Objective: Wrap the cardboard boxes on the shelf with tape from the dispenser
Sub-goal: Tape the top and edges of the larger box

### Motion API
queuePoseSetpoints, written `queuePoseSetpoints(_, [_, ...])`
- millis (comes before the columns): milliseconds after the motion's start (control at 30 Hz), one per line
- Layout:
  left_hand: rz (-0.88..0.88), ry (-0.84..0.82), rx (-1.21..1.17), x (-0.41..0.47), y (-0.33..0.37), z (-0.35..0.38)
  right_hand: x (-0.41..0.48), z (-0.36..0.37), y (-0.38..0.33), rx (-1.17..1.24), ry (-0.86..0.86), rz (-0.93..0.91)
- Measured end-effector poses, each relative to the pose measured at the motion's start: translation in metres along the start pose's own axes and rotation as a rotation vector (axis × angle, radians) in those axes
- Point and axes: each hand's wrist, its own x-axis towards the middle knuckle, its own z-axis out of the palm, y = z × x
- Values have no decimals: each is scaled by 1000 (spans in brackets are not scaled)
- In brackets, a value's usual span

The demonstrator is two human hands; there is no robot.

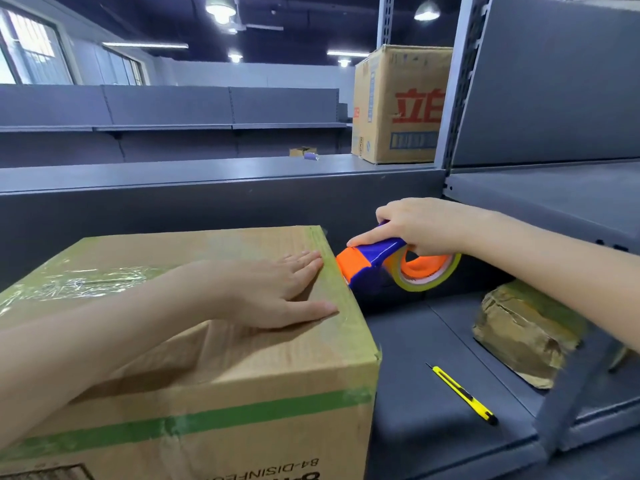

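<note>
Pins the cardboard box (207, 375) to the shelf (433, 393) with the left hand (277, 292) flat on top, grips the tape dispenser (374, 265) in the right hand (426, 226) at the box's right edge, looks mid-strip, likely needs a firm pull down the side next.

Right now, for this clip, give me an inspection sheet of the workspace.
Surface: grey metal shelf.
Job's things: cardboard box, top partly taped; tape dispenser at its top right edge.
Clutter: yellow utility knife and crumpled taped parcel on the shelf.
Hands: left hand flat on the box top; right hand grips the dispenser.
Cables: nothing seen.
Surroundings: printed carton on the upper shelf, more grey shelving, ceiling lamps lit.
</note>
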Motion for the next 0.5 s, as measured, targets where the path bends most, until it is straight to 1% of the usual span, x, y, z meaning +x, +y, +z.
queuePoseSetpoints(200, [0, -13, -6, 2, -1, 1, 5, -6, 2, -155, 22, -55])
queuePoseSetpoints(367, [-6, -17, -14, 1, 0, 1, 8, -15, 4, -231, 10, -104])
queuePoseSetpoints(500, [-16, -7, -25, 0, 1, 2, 12, -24, 5, -277, -57, -138])
